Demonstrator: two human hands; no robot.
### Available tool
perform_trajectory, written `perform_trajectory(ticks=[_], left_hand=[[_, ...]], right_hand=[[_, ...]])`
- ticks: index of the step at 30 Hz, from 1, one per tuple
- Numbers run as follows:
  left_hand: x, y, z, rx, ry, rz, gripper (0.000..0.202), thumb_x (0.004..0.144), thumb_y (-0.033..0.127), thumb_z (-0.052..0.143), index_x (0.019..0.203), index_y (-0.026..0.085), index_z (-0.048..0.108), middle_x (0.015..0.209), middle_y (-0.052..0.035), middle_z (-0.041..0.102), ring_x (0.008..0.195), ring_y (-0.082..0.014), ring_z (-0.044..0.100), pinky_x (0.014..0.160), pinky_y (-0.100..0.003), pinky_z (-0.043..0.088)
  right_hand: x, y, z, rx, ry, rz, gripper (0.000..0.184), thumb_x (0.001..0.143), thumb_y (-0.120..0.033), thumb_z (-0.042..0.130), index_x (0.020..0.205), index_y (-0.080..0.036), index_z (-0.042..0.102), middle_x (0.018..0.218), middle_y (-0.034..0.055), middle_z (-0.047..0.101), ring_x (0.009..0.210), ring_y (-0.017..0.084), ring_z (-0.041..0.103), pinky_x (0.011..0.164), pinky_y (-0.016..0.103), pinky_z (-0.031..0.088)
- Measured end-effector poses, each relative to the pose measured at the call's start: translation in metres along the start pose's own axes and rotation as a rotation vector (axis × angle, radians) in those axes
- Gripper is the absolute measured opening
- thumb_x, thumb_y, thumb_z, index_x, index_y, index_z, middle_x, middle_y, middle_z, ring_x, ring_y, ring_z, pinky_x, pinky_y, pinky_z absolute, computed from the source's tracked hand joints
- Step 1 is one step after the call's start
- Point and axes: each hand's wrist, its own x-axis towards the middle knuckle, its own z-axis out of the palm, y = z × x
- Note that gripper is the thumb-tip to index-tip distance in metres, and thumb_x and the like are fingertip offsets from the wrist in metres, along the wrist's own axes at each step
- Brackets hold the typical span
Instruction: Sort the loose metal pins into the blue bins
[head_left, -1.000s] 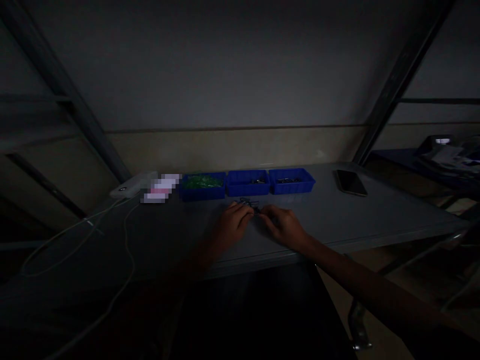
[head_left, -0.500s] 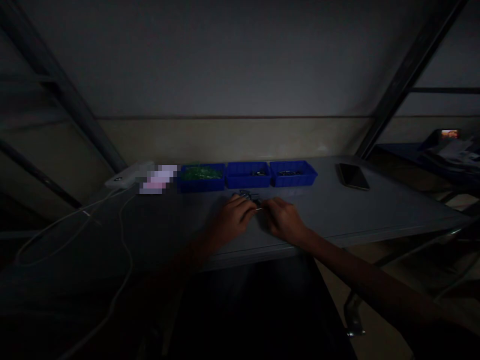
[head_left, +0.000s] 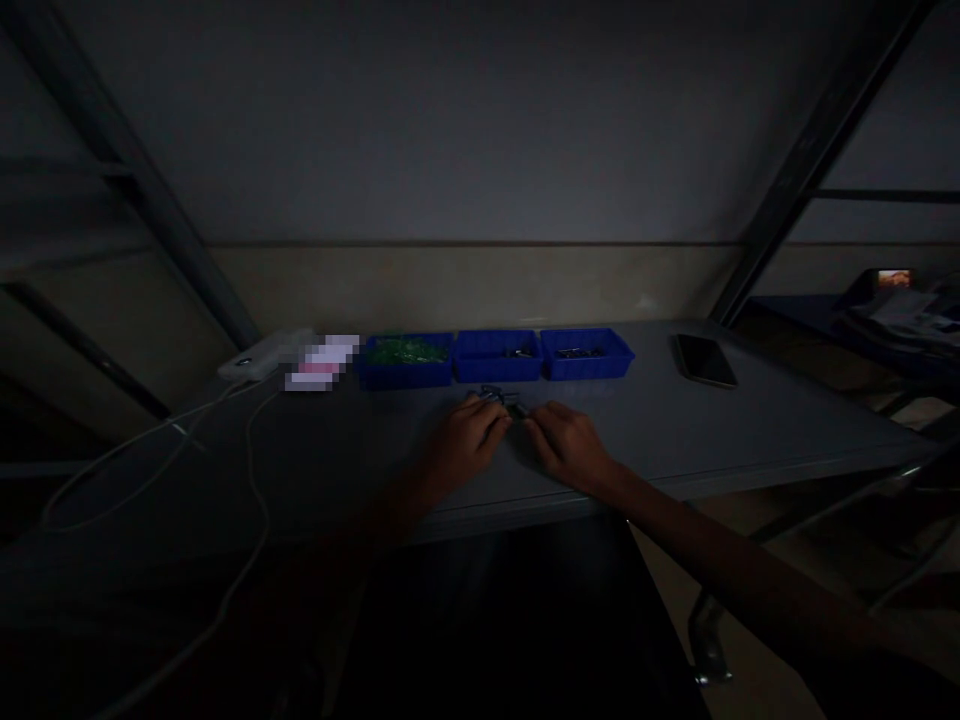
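Observation:
My left hand [head_left: 469, 436] is closed in a pinch above the grey table, near its front edge. Facing it, my right hand [head_left: 566, 440] is closed too, thumb and fingers pressed together. A small, dark greenish piece [head_left: 516, 412] shows in the narrow gap between my fingertips; its kind is too dim to tell. Just beyond my left fingers lie several small metal parts [head_left: 491, 392] on the tabletop.
Three blue bins stand in a row: one with green plastic material [head_left: 406, 350], a middle bin [head_left: 497, 370] and a right bin [head_left: 586, 367] with small metal parts. A phone [head_left: 705, 359] lies right. A white power strip [head_left: 262, 358] and cables are left.
The view has shifted slightly. My hands stay close together; the thin pale piece between the fingertips shows less, and a greenish bit is visible there now.

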Motion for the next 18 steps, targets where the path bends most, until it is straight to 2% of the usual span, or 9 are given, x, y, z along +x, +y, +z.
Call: perform_trajectory(ticks=[5,8,13,18], left_hand=[[-0.0006,-0.0030,0.0025,0.006,-0.023,-0.055,0.024,0.090,0.024,0.038,0.073,0.017,0.055,0.071,-0.0031,0.058,0.068,-0.0145,0.054,0.064,-0.027,0.042],[-0.0012,-0.0034,0.0033,-0.025,-0.016,-0.042,0.024,0.089,0.023,0.039,0.073,0.017,0.055,0.071,-0.0029,0.059,0.069,-0.0143,0.056,0.066,-0.026,0.044],[-0.0027,-0.0024,0.0036,-0.179,0.097,-0.022,0.015,0.087,0.025,0.046,0.098,0.018,0.054,0.089,-0.0039,0.063,0.082,-0.0146,0.059,0.075,-0.027,0.047],[-0.0020,-0.0008,0.0013,-0.131,0.126,0.074,0.012,0.088,0.023,0.045,0.081,0.018,0.055,0.079,-0.0032,0.061,0.080,-0.0151,0.056,0.077,-0.029,0.045]], right_hand=[[-0.0003,-0.0005,-0.0009,0.045,0.030,-0.029,0.028,0.093,-0.030,0.033,0.079,-0.017,0.054,0.070,0.0048,0.057,0.064,0.015,0.051,0.061,0.026,0.037],[-0.0005,-0.0007,-0.0010,0.042,0.051,-0.075,0.030,0.093,-0.028,0.032,0.075,-0.017,0.053,0.067,0.0045,0.055,0.062,0.015,0.050,0.061,0.026,0.036],[-0.0010,0.0012,-0.0005,0.071,0.081,-0.090,0.034,0.094,-0.028,0.028,0.070,-0.019,0.050,0.062,0.0027,0.052,0.057,0.014,0.047,0.058,0.026,0.035],[-0.0009,0.0016,0.0003,0.108,0.091,-0.081,0.033,0.094,-0.029,0.028,0.069,-0.019,0.048,0.062,0.0024,0.051,0.058,0.014,0.047,0.057,0.027,0.037]])
